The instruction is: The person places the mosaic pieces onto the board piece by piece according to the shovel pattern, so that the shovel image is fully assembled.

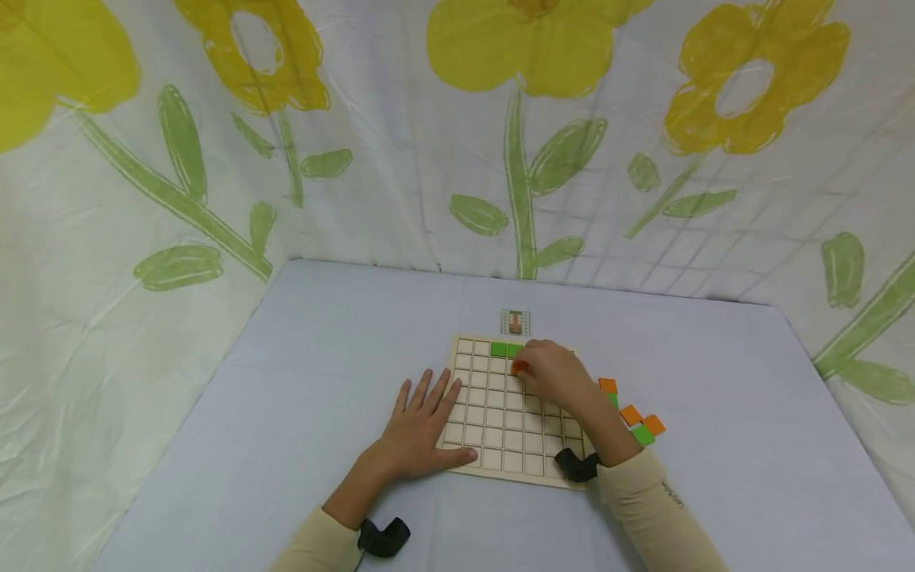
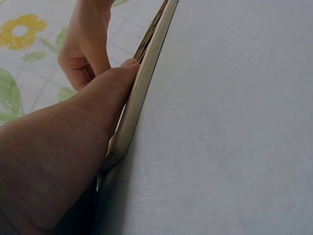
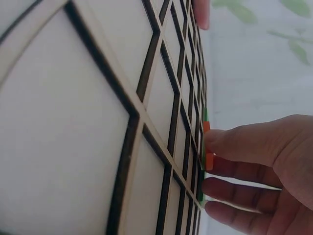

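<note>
A wooden grid board (image 1: 493, 415) with square cells lies on the table. Two green square tiles (image 1: 506, 349) show in its far row. Over the second row, the right hand (image 1: 554, 373) pinches an orange square tile (image 1: 518, 367) between thumb and fingers. In the right wrist view that orange tile (image 3: 209, 147) is held at the board's surface, and the other fingers of the right hand (image 3: 249, 181) are close to the board. The left hand (image 1: 422, 437) rests with fingers spread on the board's left side, its thumb on the near edge.
Several loose orange and green tiles (image 1: 643, 434) lie right of the board, partly hidden by the right forearm. A small printed pattern card (image 1: 515, 322) lies beyond the far edge. Behind the table hangs a white curtain (image 1: 386, 159) with yellow flowers.
</note>
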`<state>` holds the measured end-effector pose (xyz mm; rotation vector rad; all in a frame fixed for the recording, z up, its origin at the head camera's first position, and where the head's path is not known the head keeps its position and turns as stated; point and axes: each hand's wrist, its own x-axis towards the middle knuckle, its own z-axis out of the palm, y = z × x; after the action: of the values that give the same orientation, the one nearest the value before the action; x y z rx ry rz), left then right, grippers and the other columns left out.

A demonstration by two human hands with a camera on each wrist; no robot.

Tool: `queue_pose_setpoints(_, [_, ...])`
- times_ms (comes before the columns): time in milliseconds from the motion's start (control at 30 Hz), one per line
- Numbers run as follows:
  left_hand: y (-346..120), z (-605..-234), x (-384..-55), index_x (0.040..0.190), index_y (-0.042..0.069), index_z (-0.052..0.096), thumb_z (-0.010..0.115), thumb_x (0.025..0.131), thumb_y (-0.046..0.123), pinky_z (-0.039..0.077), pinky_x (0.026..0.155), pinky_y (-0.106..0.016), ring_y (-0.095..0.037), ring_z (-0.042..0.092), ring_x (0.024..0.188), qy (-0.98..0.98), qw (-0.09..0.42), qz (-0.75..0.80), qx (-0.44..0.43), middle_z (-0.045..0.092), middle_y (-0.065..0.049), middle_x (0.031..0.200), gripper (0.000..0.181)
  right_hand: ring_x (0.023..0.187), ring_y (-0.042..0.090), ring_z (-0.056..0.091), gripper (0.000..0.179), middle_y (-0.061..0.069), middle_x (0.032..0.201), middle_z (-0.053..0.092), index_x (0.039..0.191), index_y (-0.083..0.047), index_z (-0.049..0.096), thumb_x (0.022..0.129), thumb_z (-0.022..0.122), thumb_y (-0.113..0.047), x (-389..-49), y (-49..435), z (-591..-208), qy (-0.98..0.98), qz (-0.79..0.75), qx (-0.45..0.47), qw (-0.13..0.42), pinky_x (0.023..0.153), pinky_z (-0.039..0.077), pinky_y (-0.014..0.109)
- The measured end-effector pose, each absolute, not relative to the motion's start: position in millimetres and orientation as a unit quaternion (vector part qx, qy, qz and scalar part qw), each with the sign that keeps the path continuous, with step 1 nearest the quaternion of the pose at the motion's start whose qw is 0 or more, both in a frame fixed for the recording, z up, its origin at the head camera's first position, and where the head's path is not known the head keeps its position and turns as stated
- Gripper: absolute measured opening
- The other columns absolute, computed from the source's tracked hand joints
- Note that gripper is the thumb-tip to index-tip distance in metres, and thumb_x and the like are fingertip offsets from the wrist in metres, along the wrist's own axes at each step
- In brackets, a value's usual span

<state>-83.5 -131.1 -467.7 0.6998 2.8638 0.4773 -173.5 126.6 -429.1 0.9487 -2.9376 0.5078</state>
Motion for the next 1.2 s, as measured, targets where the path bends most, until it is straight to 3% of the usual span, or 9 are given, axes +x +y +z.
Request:
queue_pose_setpoints(733, [-131,-473,-86,0.162,0.011,0.010,0.046,0.086,0.081,-0.005,0.116,-0.059,-0.034,-0.007,0.152,0.957,0.084,0.153,0.234,-0.001,-0.011,0.168,0.109,0.075,0.017,0.060,0.005,0.002,0.086,0.063,0.092,-0.006,0.078,0.088,0.076,-0.003,-177,120,-434,-0.934,0.185,0.306,0.008,0.066,0.052,0.030])
queue_pose_setpoints(1033, [-131,-471,-84,0.162,0.011,0.010,0.046,0.086,0.081,-0.004,0.116,-0.060,-0.035,-0.006,0.152,0.957,0.084,0.151,0.232,0.000,-0.010,0.168,0.110,0.081,0.022,0.064,0.007,0.004,0.087,0.066,0.090,-0.006,0.077,0.088,0.075,0.000,-167,117,-435,-0.937,0.153,0.312,0.017,0.071,0.054,0.033])
queue_pose_setpoints(1200, [-131,-470,-84,0.162,0.010,0.012,0.049,0.086,0.079,-0.003,0.116,-0.060,-0.036,-0.005,0.152,0.956,0.084,0.159,0.232,0.001,-0.011,0.168,0.109,0.090,0.026,0.065,0.007,0.008,0.095,0.068,0.093,-0.004,0.074,0.088,0.075,0.000,-151,121,-433,-0.927,0.158,0.339,0.023,0.078,0.055,0.037])
